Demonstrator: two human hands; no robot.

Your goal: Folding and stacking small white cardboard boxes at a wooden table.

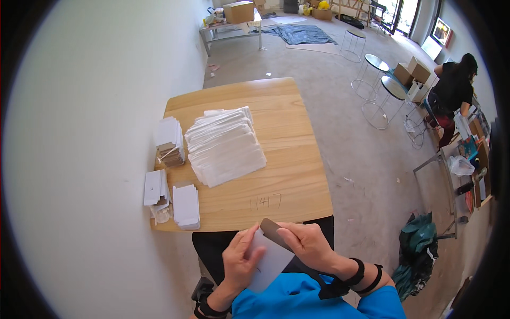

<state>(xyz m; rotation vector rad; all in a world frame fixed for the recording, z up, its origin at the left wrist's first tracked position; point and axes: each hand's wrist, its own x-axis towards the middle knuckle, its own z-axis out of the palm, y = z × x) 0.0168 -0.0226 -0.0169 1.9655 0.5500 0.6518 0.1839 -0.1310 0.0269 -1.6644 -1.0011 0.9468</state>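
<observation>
Just off the table's near edge, I hold a small flat white cardboard box [269,266] in front of my body, with a grey-brown flap at its top. My left hand [241,260] grips its left side, thumb lying across the white face. At the upper right, my right hand [312,246] has the flap pinched between thumb and fingers. On the table [287,133], closest to my left hand, lies a stack of flat white boxes [186,207]. Beside it are a white box [156,187] and another stack of white and brown cardboard [170,139].
A broad pile of white paper sheets or sleeves [226,146] covers the table's middle left. The white wall [106,133] runs along the left. Round stools [393,87] stand at the right, near a person [451,95] at a cluttered side table. A dark green bag [417,250] lies on the floor.
</observation>
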